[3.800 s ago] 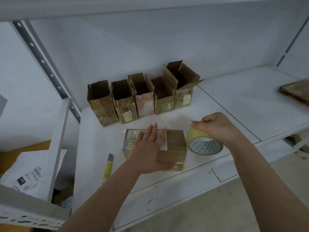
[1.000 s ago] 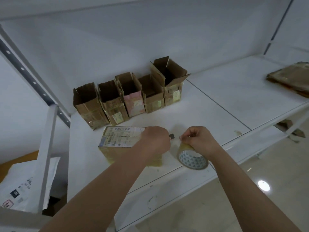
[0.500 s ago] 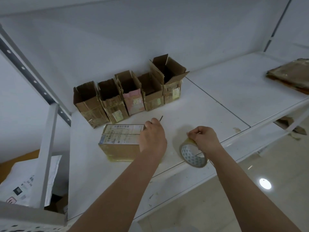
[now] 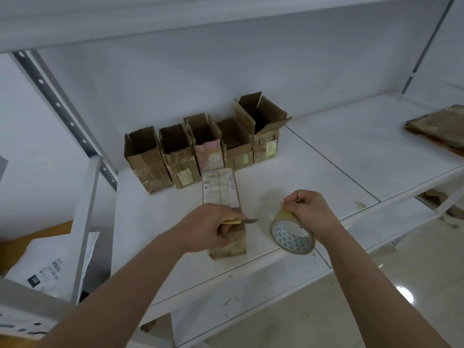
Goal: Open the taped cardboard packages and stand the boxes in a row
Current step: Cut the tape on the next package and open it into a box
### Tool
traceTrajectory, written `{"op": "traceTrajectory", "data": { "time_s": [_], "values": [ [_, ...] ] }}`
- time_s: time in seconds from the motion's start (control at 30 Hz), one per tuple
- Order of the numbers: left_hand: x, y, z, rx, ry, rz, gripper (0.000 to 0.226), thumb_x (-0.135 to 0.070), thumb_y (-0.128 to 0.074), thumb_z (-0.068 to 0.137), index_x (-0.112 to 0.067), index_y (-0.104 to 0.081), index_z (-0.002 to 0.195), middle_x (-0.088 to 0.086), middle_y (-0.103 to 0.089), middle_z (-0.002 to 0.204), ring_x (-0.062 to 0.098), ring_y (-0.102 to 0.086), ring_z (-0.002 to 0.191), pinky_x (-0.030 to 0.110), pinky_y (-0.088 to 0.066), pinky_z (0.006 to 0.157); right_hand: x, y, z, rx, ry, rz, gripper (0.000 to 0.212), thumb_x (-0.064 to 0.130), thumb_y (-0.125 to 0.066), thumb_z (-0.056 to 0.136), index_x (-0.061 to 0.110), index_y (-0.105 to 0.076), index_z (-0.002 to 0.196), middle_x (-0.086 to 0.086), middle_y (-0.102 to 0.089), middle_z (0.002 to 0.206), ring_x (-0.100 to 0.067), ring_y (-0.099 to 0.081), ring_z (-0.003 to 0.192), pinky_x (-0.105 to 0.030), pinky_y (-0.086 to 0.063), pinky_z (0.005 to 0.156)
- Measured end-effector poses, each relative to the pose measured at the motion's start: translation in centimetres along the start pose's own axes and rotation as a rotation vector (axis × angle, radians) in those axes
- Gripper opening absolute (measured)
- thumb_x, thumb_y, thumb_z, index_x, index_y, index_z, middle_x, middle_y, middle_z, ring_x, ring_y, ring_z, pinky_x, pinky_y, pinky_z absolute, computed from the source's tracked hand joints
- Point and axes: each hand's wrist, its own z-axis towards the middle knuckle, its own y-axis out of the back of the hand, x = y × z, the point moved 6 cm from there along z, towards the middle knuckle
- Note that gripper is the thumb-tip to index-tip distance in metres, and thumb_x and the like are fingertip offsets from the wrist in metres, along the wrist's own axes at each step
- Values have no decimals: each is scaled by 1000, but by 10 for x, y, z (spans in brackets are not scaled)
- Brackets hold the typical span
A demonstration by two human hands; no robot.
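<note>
A closed cardboard package (image 4: 221, 189) with white labels lies lengthwise on the white shelf (image 4: 339, 156), its far end near the row of boxes. My left hand (image 4: 211, 228) rests over its near end and grips a yellow utility knife (image 4: 241, 221), blade pointing right. My right hand (image 4: 308, 212) holds a roll of tape (image 4: 292, 234) just right of the package, pinching it at the top. Several open cardboard boxes (image 4: 208, 144) stand upright in a row against the back wall.
Flattened brown cardboard (image 4: 437, 128) lies at the shelf's far right. A perforated metal upright (image 4: 62, 109) rises at the left. A white mailer bag (image 4: 50, 262) sits below left. The shelf's front edge (image 4: 251, 280) runs beneath my hands.
The package has turned from lying crosswise to lying lengthwise toward the row. My left hand dropped from its far side to its near end, knife now pointing right. The tape roll stayed in my right hand.
</note>
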Motion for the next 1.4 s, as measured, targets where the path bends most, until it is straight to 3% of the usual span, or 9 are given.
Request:
{"op": "traceTrajectory", "data": {
  "time_s": [0.13,0.3,0.5,0.67,0.83,1.03,1.17,1.3,1.4],
  "values": [
    [6,17,-14,-59,83,-211,57,-23,-82,77,-53,-54,116,-13,-58,83,3,-55,79,13,-44,70,18,-13,-11,109,39,-2,14,21,-75,85,14,-69,75,-5,-66,73,-19,-64,64,-29,-51,66],
    [1,33,-22,-611,468,-682,21,-45,-70,85,-27,-67,94,1,-71,93,24,-66,89,40,-55,81,46,-15,-27,135,128,26,10,21,-73,86,16,-71,78,-12,-64,73,-22,-61,64,-30,-49,67],
    [-31,16,1,-476,448,-615,58,-79,-61,62,-27,-62,86,-9,-68,80,10,-66,77,34,-54,69,71,-22,-43,155,181,26,6,13,-70,86,15,-70,80,-23,-65,76,-22,-62,63,-25,-48,58],
    [-30,17,1,-583,435,-795,26,-46,-71,82,-22,-63,74,7,-67,72,32,-67,73,56,-56,69,75,-22,-50,198,131,149,12,25,-66,90,16,-74,92,-7,-75,84,-19,-71,74,-25,-55,67],
    [-16,31,-16,-700,438,-800,29,-34,-67,91,-7,-64,82,22,-65,82,35,-61,72,56,-52,72,78,-19,-52,357,108,242,56,37,-72,72,23,-61,125,-1,-75,90,-15,-72,86,-21,-54,73],
    [-14,30,-39,-770,454,-821,44,-44,-64,86,0,-64,92,23,-68,90,40,-65,84,56,-54,77,92,-23,-48,424,152,-57,37,34,-73,78,27,-66,114,-8,-70,89,-21,-70,84,-27,-56,75],
    [4,36,-68,-906,551,-781,32,-27,-62,95,1,-60,79,-1,-59,60,8,-50,55,21,-45,59,87,-20,-36,275,147,-248,48,52,-79,64,21,-65,97,-7,-66,71,-14,-63,65,-20,-49,54],
    [13,23,-90,-891,617,-767,31,-26,-60,95,-1,-61,78,17,-57,68,9,-46,57,28,-40,63,77,-21,-35,314,158,-256,55,64,-72,52,21,-66,86,-22,-63,72,-23,-59,65,-31,-48,66],
    [16,6,-96,-877,660,-737,33,-27,-59,96,-2,-59,74,21,-57,69,15,-46,60,30,-38,61,65,-23,-29,306,142,-286,51,65,-70,57,23,-65,85,-5,-60,63,-17,-58,61,-34,-50,70]
  ]
}}
